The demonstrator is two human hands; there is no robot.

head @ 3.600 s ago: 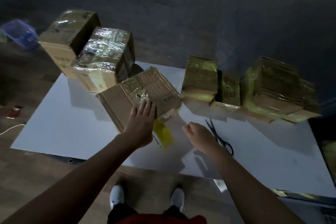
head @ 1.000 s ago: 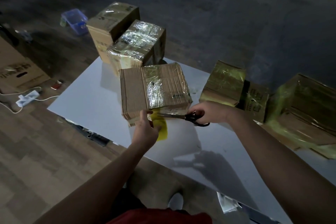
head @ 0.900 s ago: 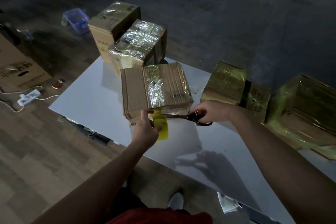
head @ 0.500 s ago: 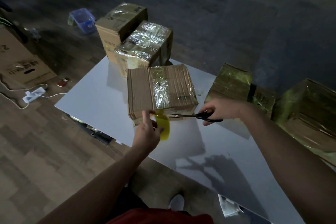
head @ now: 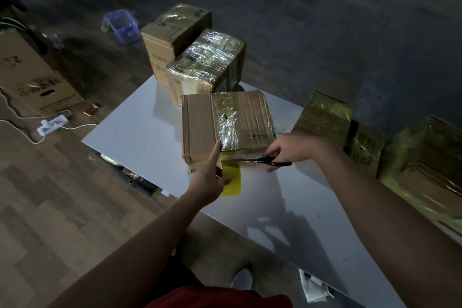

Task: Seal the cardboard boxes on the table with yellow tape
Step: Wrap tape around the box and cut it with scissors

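Yellow tape (head: 232,182) hangs as a loose tail off the near face of the cardboard box (head: 200,127); the step in hand is judged to be the cut that frees this tail.

Your left hand (head: 206,184) pinches the tail between thumb and lower fingers, while its index finger (head: 215,151) lies straight against the box's near top edge, just beside the shiny strip. Your right hand (head: 290,151) is curled through the handles of the scissors (head: 270,162); the blades run level across the near face, over the tape, right below the top edge. Whether the blades are parted cannot be told in this light.

To cut well, draw the tail taut and downward so the film does not fold onto itself; set the blades square to the strip and close to the cardboard; make one full closing stroke, not several nibbles; hold the index finger clear of the blade tips, which end very near it. Afterwards, press the stub flat against the face.

The box sits on the white counter (head: 140,132) near its front edge, directly ahead of both hands and touching the left index finger. Further wrapped boxes (head: 207,62) stand behind it and to your right.
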